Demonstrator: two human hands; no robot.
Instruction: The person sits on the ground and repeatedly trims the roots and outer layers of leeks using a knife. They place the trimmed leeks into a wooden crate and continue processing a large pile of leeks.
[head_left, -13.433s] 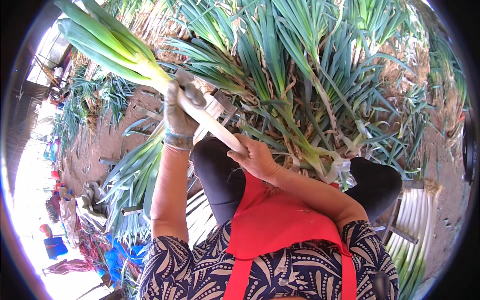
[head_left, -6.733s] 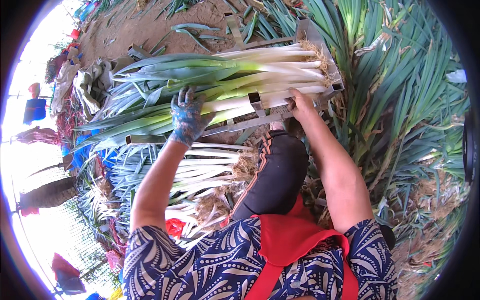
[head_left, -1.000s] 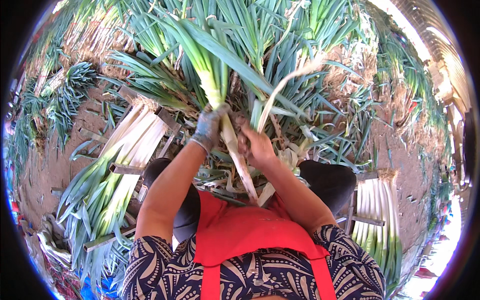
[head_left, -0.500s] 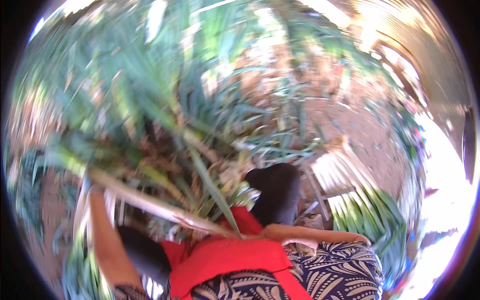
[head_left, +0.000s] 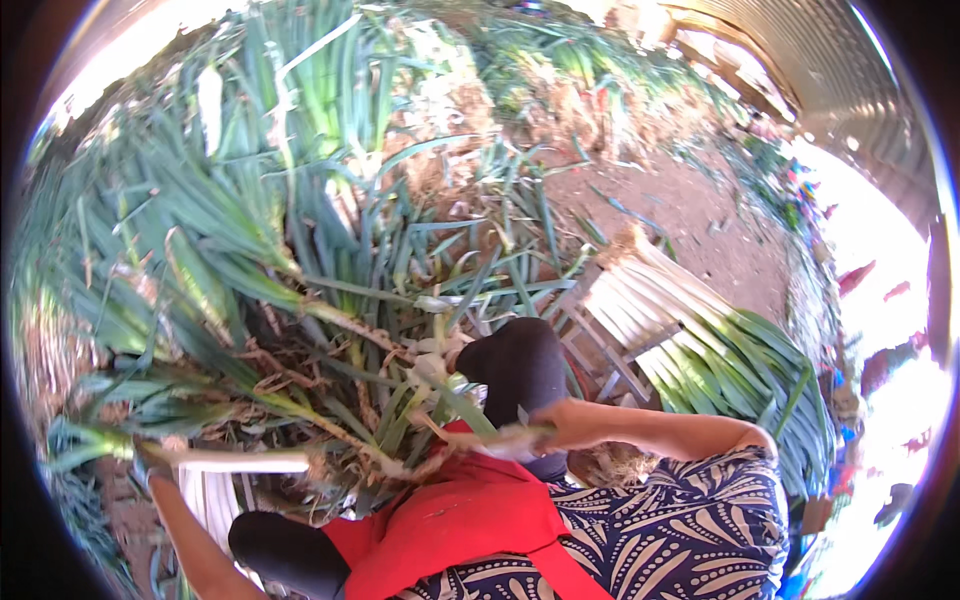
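At the lower left, my left hand (head_left: 155, 466) is closed round a leek (head_left: 245, 461). Its bare white shaft points right and its roots end above my left knee; the green top sticks out beyond the hand to the left. My right hand (head_left: 566, 425) pinches a torn, limp outer leek leaf (head_left: 500, 440) in front of my lap. The leaf hangs leftward over the red apron (head_left: 450, 510), apart from the white shaft. Several untrimmed leeks (head_left: 330, 315) with brown, withered outer layers lie between my knees and beyond.
A big heap of leeks (head_left: 200, 220) fills the far left. Right of my knee, cleaned leeks (head_left: 650, 295) lie side by side on a metal rack (head_left: 600, 350). More white shafts (head_left: 208, 500) lie near my left knee. Brown soil (head_left: 690, 220) shows at the right, with corrugated sheeting (head_left: 830, 60) beyond.
The pale strip that stretched between both hands has come apart. My left hand has shifted left and lower with the leek, while my right hand has risen and holds the torn leaf.
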